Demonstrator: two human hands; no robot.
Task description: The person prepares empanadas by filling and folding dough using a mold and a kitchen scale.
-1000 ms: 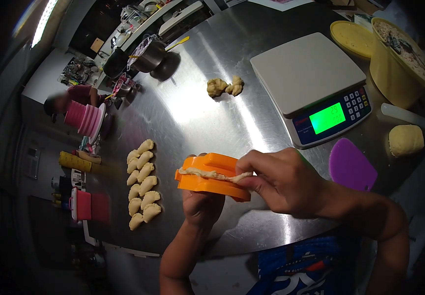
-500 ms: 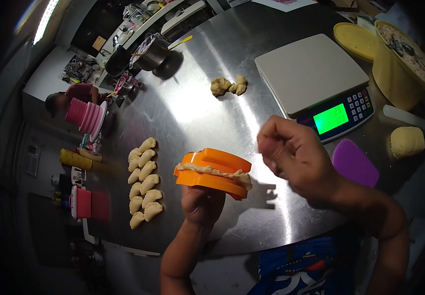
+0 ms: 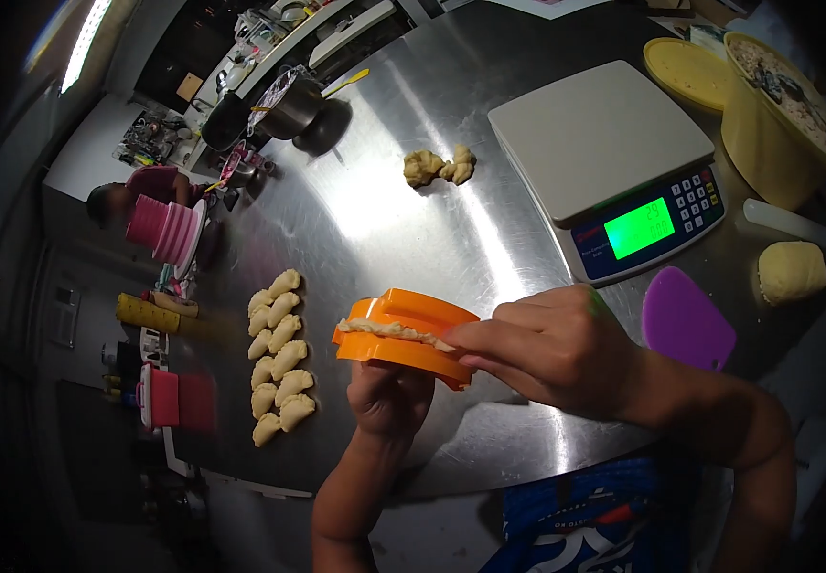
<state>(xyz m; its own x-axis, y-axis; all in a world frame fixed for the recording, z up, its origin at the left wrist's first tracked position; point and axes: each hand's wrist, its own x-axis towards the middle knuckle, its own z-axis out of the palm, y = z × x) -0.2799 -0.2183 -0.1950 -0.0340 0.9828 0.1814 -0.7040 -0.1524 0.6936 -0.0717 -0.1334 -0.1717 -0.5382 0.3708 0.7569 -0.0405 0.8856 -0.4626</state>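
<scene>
My left hand [image 3: 389,396] grips an orange plastic dumpling press [image 3: 422,306] from below, holding it above the steel table. A rough strip of excess dough [image 3: 389,329] sticks out along the seam between the press's two halves. At the right end of that seam, my right hand [image 3: 551,349] pinches the dough strip between thumb and fingers. Left of the press, several crimped half-moon pastries [image 3: 287,358] lie in two rows on the table. Farther back are two lumps of dough scraps [image 3: 422,169].
A digital scale [image 3: 604,143] stands at the back right, near a yellow tub of filling [image 3: 766,143] and its yellow lid [image 3: 688,74]. A purple scraper [image 3: 685,320] and a dough block [image 3: 791,272] lie right. A pot [image 3: 289,105] and a person [image 3: 140,191] beside pink cake tiers [image 3: 164,229] are far left.
My right hand has come down and left from above the table to the press and now pinches the dough at its edge. The left hand stays nearly still.
</scene>
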